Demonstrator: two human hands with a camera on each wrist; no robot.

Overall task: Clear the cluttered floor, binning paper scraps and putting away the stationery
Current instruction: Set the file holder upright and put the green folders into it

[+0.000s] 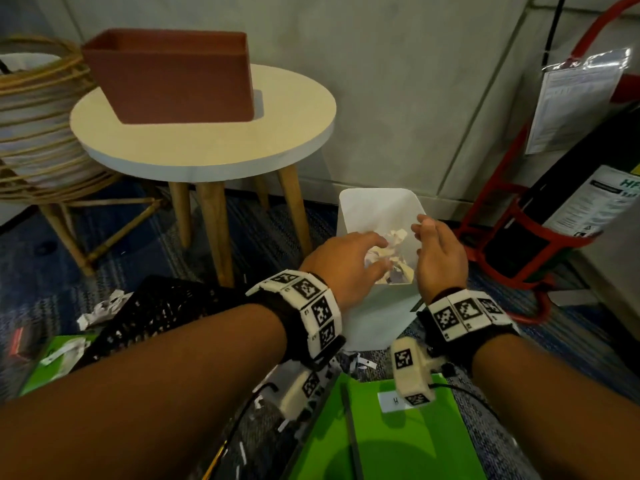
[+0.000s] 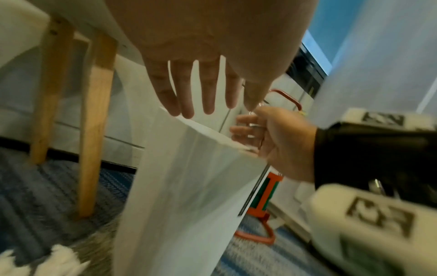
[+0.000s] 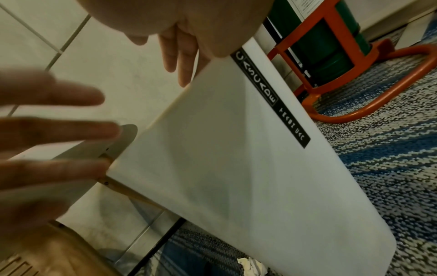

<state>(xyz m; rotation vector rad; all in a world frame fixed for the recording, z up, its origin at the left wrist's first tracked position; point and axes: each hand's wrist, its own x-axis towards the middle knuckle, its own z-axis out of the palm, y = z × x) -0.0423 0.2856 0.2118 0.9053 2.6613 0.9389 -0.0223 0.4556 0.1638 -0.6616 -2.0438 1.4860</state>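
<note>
From the head view, the left hand (image 1: 341, 259) and right hand (image 1: 438, 252) hang with fingers spread over the tall white plastic bin (image 1: 370, 209), at 1 o'clock from the round white table (image 1: 207, 140). Crumpled white paper scraps (image 1: 393, 252) lie inside (partly hidden). From the left wrist view, blurry spread fingers (image 2: 183, 93). From the right wrist view, the bin's top is cut off.

Smooth matt white plastic bin (image 1: 360, 209) | crumpled paper scraps (image 1: 394, 237) | wooden-legged round table (image 1: 207, 140) | woven carpet (image 3: 378, 149) | glossy green folder (image 1: 398, 438)
</note>
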